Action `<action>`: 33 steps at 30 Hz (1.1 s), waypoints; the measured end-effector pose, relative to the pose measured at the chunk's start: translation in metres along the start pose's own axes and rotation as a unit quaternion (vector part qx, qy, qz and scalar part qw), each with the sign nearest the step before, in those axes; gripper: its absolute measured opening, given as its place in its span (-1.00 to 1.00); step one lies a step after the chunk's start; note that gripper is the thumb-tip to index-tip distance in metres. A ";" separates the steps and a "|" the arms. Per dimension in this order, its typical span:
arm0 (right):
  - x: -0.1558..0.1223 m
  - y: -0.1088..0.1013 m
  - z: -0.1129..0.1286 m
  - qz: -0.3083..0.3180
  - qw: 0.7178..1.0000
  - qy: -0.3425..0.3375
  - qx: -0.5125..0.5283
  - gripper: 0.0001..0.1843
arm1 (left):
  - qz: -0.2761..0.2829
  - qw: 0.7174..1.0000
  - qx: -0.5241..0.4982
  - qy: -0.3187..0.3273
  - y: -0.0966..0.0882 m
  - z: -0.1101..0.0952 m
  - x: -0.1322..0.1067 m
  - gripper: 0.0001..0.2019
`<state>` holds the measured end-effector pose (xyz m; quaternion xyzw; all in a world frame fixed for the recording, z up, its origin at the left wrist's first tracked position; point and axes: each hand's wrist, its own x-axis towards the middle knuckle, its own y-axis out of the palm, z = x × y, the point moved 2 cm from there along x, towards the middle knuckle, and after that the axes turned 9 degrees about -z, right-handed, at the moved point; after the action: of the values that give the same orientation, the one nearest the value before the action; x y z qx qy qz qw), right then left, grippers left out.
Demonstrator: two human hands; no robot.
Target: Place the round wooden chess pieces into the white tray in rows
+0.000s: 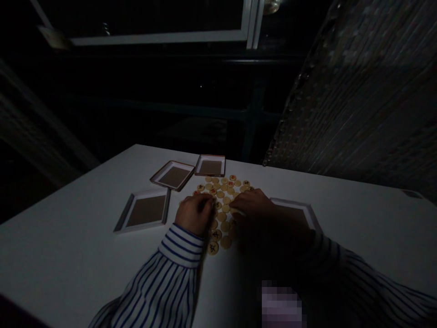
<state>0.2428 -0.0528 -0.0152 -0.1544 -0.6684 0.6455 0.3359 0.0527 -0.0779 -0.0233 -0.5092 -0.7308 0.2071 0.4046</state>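
Observation:
Chinese chess pieces (221,217), round and pale wooden, lie loosely spread in the middle of the white table (85,182). Some show black or red characters, such as the black-marked piece (212,248) nearest me; others are blank side up. My left hand (194,214) rests at the left edge of the spread with its fingers curled together; whatever is in them is hidden. Over the right side, my right hand (254,205) reaches in, its fingertips apart and touching or just above the pieces. Deep shadow covers its underside.
Three shallow box trays stand left and behind the pieces: a near-left tray (166,207), a middle tray (152,181) and a back tray (210,175). Another tray (309,212) is partly behind my right hand. A beaded curtain (358,100) hangs beyond the table at right.

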 end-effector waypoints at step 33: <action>0.026 -0.007 0.017 0.065 0.996 0.006 -0.059 -0.78 | 0.001 1.000 -0.014 -0.009 0.003 0.001 0.002 -0.75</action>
<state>0.2143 -0.0502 -0.0010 -0.2210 -0.6915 0.6246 0.2879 0.0530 -0.0748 -0.0253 -0.5141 -0.7364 0.2019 0.3907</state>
